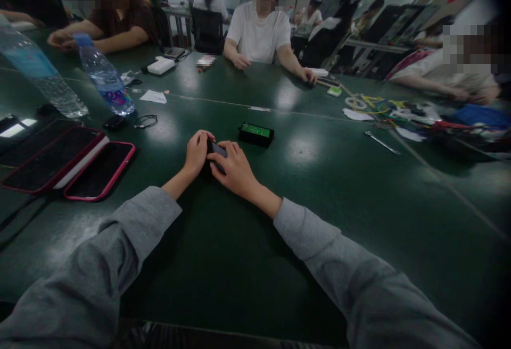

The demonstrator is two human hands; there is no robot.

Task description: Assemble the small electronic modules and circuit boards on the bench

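Observation:
Between my two hands is a small dark, flat-sided block (219,149), held just above or on the green table (239,253); its underside is hidden. My left hand (197,153) wraps its left end with the fingers curled. My right hand (236,168) grips the other side, thumb on the near face and fingers over the top. Just beyond my right hand lies a black open-topped case (256,135) with a green circuit board (255,129) showing inside; neither hand touches it.
Two water bottles (106,75) stand at the left, behind a red-cased phone (101,171) and a larger dark device (56,157). At the right lie a wrench (382,142) and tangled cables (393,109). Across the table sits a person in white (259,32), one hand on a dark object.

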